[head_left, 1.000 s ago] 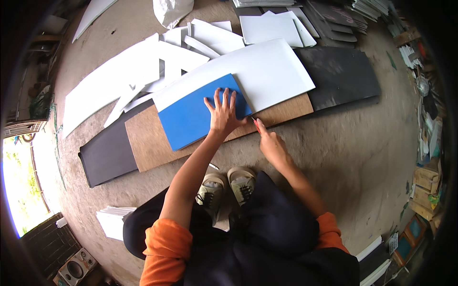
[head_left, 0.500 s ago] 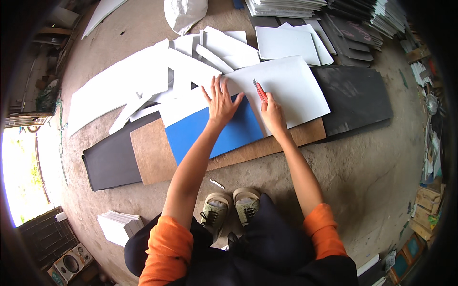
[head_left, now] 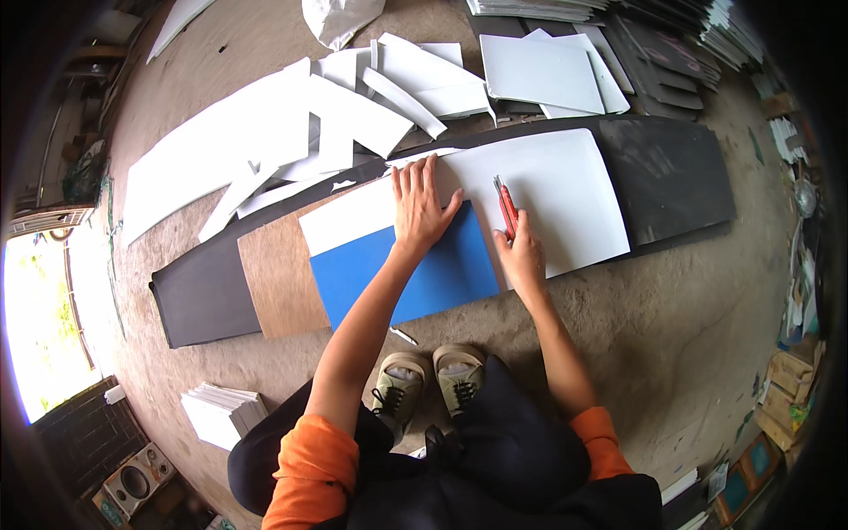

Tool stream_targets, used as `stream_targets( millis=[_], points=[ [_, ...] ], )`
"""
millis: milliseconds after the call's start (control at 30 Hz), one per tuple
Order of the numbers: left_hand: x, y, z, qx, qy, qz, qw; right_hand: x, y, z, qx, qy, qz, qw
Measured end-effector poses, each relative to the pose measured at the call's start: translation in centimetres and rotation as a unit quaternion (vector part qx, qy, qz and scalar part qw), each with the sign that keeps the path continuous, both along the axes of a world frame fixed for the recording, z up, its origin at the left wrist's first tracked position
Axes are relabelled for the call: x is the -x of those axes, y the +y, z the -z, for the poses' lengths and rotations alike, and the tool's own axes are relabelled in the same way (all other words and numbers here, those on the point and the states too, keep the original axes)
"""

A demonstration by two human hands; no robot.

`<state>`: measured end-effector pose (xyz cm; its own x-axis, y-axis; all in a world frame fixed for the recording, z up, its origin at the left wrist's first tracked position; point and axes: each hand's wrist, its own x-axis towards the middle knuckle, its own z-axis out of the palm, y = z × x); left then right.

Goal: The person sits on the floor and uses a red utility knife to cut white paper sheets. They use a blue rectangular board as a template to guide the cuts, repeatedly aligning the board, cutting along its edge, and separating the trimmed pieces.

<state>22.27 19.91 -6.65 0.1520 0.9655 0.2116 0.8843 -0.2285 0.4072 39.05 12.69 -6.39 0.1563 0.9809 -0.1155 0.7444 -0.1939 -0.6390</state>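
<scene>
My left hand (head_left: 424,210) lies flat with spread fingers across the upper edge of a blue rectangular sheet (head_left: 397,283), its fingertips on the white sheet (head_left: 574,190) underneath. In my right hand (head_left: 523,258) is a red utility knife (head_left: 507,212), its tip pointing away from me over the white sheet, just right of the blue one. I cannot tell whether the blade touches the sheet. Below these, a brown wooden board (head_left: 281,278) shows at the left, resting on long black sheets (head_left: 673,181).
White offcuts and panels (head_left: 230,132) lie beyond the work at the left. More white sheets (head_left: 543,71) and dark stacked sheets (head_left: 645,66) are at the far right. A small white stack (head_left: 223,415) stands on the floor near my left knee. A white sack (head_left: 343,19) sits at the back.
The white and blue sheets have moved toward me and slightly right, covering the board's near edge. Both hands moved along with them, the knife still in the right one.
</scene>
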Motion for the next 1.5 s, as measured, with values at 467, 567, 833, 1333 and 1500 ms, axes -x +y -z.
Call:
stream_targets(
  millis=[467,567,833,1333,1500],
  points=[
    [11.3,-13.8,0.5,0.148,-0.017,-0.458,0.876,0.5,-0.5,-0.7,0.029,0.258,0.047,0.964],
    [12.5,-13.0,0.7,0.094,-0.034,-0.448,0.889,1.5,0.3,-1.3,0.036,0.357,0.076,0.93],
    [14.4,-6.6,1.2,0.119,-0.034,-0.425,0.897,2.2,4.8,0.8,-0.037,0.357,0.059,0.931],
    [13.6,-7.5,1.7,0.045,-0.044,-0.399,0.915,-0.1,2.5,0.5,0.007,0.367,0.034,0.929],
    [13.0,-8.9,0.8,0.02,-0.178,-0.34,0.923,0.2,1.6,0.7,-0.017,0.367,0.02,0.93]
  ],
)
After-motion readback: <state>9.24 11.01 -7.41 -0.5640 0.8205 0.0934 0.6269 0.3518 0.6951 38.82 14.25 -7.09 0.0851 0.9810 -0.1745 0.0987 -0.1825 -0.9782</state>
